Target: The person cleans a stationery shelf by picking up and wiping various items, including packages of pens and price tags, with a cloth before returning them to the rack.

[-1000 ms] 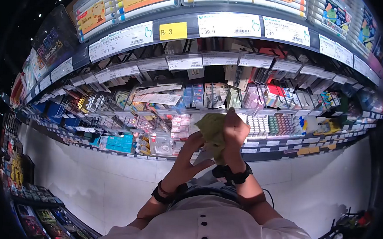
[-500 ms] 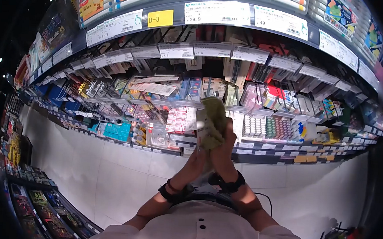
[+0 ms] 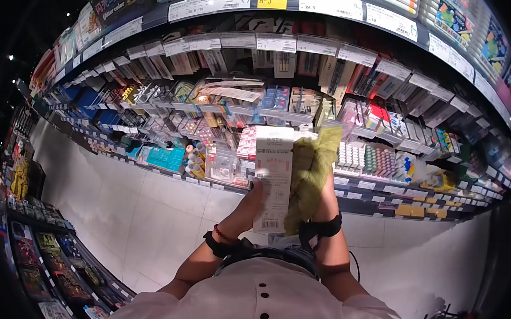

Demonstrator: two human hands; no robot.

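Observation:
My left hand (image 3: 253, 201) is closed on the left edge of a long white printed packet (image 3: 273, 184), its thumb at the edge. Small text covers the packet's face, with a barcode near its bottom end. Just right of it, a crumpled olive-green cloth (image 3: 312, 177) hangs from my right hand (image 3: 327, 194), which is mostly hidden behind it. The fingers of that hand are out of sight, but the cloth is bunched against it. Packet and cloth are side by side in front of the lower shelves.
Tiered shelves of stationery curve across the front, with a yellow B-3 tag (image 3: 273, 1) among the price labels on the upper edge. Rows of bottle-like markers (image 3: 378, 158) stand at right. Pale floor tiles (image 3: 165, 203) lie below. Another rack (image 3: 56, 258) is at lower left.
The packet and cloth, earlier overlapping in my joined hands, are now apart. My left hand shows the packet's face; the cloth is to the right. The view has shifted.

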